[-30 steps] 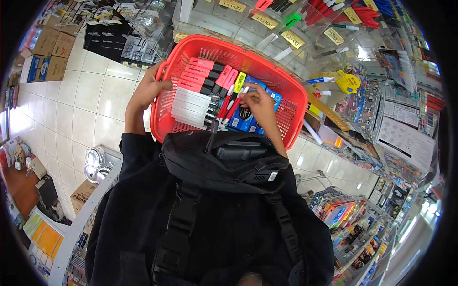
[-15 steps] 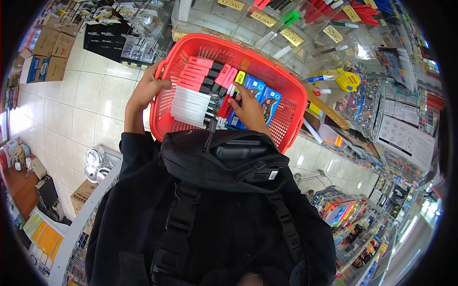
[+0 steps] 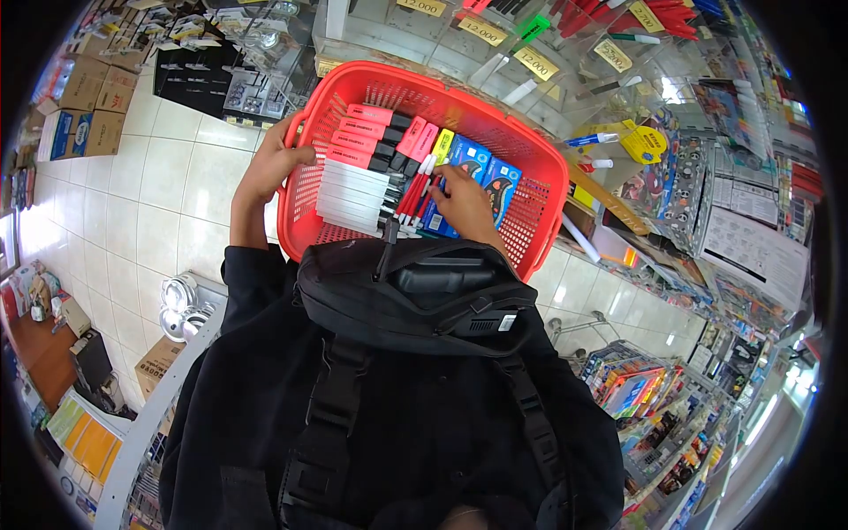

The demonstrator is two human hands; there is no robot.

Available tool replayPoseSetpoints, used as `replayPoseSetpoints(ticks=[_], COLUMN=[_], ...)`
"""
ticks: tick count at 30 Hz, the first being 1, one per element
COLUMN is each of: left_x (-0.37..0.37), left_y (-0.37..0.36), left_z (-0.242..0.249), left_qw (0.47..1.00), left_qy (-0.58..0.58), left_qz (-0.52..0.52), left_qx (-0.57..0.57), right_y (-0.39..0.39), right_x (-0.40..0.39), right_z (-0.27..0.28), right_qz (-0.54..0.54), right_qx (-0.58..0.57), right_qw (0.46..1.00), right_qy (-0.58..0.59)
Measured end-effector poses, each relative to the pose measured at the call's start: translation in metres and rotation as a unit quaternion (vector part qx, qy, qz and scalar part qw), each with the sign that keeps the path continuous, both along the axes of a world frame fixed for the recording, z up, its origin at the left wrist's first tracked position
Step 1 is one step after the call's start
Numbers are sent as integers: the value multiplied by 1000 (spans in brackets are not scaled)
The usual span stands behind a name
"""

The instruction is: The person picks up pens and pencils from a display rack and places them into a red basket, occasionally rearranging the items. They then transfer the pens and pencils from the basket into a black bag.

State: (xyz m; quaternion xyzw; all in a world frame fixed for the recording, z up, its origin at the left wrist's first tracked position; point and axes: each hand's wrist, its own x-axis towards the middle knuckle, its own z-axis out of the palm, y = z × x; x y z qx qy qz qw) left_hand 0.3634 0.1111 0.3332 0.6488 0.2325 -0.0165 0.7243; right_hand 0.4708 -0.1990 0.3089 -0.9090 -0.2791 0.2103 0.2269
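Observation:
A red plastic basket (image 3: 530,150) is in front of my body. My left hand (image 3: 272,166) grips its left rim, thumb over the inside edge. Inside the basket, my right hand (image 3: 465,203) has its fingers curled at the red markers with white caps (image 3: 412,196), pinching one at the row's right side; the fingertips are partly hidden. To the left lie a row of white pens (image 3: 352,196) and pink highlighters (image 3: 360,141). More pink highlighters and a yellow highlighter (image 3: 443,146) lie above the markers. Blue boxes (image 3: 500,185) fill the space beside and beneath my right hand.
Beyond the basket is a display shelf with price tags (image 3: 481,32) and pens in clear compartments. Hanging goods (image 3: 751,238) crowd the right side. Cardboard boxes (image 3: 95,97) stand on the tiled floor (image 3: 159,203) at left. A black bag (image 3: 406,296) hangs at my chest.
My right hand has shifted slightly down and right, and the red markers beside it are spread a little differently. My left hand stays on the rim.

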Motion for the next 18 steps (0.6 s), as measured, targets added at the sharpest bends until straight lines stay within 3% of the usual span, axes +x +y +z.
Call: replayPoseSetpoints(ticks=[8,15,18], left_x=[1,0,0], left_y=[0,1,0], left_z=[0,0,-1], left_qw=[1000,1000,1000], left_qy=[-10,1,-6], left_qz=[1,-6,0], left_qx=[-15,-4,-8], right_y=[5,8,8], right_x=[-10,3,3], right_z=[-8,-4,-5], right_qz=[26,-126,-129], right_qx=[9,68,90], right_qw=[999,990,988], right_qy=[-47,4,-11])
